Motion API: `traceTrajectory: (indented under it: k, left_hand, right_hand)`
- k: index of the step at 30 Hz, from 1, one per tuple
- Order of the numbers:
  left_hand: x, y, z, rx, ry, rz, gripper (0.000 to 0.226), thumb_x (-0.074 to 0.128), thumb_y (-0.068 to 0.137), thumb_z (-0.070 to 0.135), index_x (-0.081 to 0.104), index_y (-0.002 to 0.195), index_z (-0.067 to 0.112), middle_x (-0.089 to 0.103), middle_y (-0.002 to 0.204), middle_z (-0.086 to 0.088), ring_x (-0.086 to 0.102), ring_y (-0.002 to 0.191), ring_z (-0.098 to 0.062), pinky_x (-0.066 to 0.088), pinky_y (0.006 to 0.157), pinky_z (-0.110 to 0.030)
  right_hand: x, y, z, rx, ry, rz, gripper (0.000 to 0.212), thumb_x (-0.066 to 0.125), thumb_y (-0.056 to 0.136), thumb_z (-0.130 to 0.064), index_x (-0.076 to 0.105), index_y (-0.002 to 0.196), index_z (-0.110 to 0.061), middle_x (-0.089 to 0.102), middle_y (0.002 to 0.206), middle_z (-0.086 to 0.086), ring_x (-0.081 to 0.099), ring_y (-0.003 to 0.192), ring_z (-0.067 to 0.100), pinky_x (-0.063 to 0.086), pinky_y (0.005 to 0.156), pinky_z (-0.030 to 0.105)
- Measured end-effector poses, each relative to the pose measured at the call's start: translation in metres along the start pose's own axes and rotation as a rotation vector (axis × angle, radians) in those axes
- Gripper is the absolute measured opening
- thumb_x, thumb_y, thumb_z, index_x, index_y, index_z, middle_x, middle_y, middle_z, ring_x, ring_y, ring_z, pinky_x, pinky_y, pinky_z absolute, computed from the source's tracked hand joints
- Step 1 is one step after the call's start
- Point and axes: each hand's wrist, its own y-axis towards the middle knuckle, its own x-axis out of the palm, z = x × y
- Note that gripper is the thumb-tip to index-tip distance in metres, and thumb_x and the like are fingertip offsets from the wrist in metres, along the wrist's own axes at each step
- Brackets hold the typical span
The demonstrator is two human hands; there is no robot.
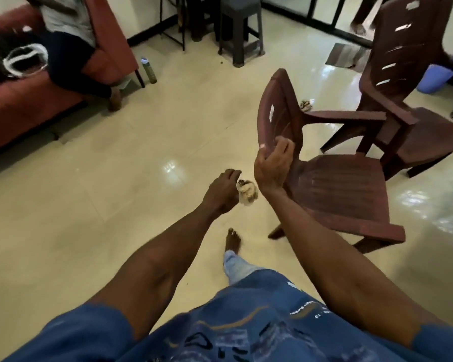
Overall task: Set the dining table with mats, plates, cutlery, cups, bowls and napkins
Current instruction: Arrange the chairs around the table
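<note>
Napkin-like crumpled cloth (247, 195), beige and bunched, is what we find pinched in the left grip (224, 193), whose fingers curl round its upper edge; we cannot confirm that it is a napkin. The cloth hangs just right of that grip and just left of the right wrist, above the tiled floor (94, 184). We note the right grip (272, 165) closed round the lower edge of a brown plastic chair's (332, 189) backrest, thumb on the near face. That chair stands tilted, its seat extending to the right of the right grip. Beyond it, further right, we record a second brown plastic chair (408, 82). Below both grips a bare foot (232, 240) rests on the floor. Far left of the left grip a seated person (68, 35) occupies a red sofa (19, 105), with a bottle (149, 70) standing beside it.
</note>
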Motion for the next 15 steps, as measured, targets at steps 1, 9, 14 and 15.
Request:
traceTrajectory:
  k: [1,9,14,15]
  left_hand:
    - [-0.008,0.027,-0.009,0.022,-0.004,0.02,0.056,0.054,0.089,0.01,0.038,0.143,0.01,0.041,0.144,-0.011,0.054,0.112,-0.035,0.048,0.086,-0.041]
    - [-0.062,0.222,-0.041,0.383,0.096,0.006,0.073,0.061,0.079,0.004,0.033,0.146,0.006,0.035,0.15,-0.021,0.039,0.132,-0.038,0.039,0.106,-0.047]
    - [-0.07,0.324,-0.038,0.756,0.2,-0.02,0.074,0.056,0.078,0.015,0.033,0.148,0.01,0.03,0.154,-0.019,0.028,0.141,-0.037,0.021,0.117,-0.049]
    - [-0.068,0.344,-0.035,0.857,0.199,-0.033,0.069,0.052,0.081,0.02,0.035,0.147,0.011,0.03,0.155,-0.019,0.027,0.142,-0.037,0.018,0.118,-0.05]
  right_hand:
    - [0.014,0.026,-0.007,0.048,0.025,0.01,0.029,0.058,0.086,-0.024,0.056,0.107,-0.005,0.053,0.112,0.012,0.052,0.1,0.024,0.043,0.087,0.032]
    - [0.091,0.168,0.011,0.564,-0.056,-0.245,0.021,0.054,0.092,-0.024,0.067,0.093,-0.008,0.065,0.094,0.006,0.056,0.085,0.023,0.037,0.07,0.028]
    - [0.104,0.194,0.012,0.796,0.042,-0.301,0.015,0.058,0.09,-0.017,0.062,0.079,-0.008,0.061,0.067,0.006,0.055,0.055,0.015,0.04,0.045,0.019]
    - [0.109,0.2,0.013,0.843,0.038,-0.325,0.015,0.058,0.09,-0.017,0.063,0.08,-0.007,0.063,0.067,0.008,0.057,0.056,0.018,0.045,0.048,0.02]
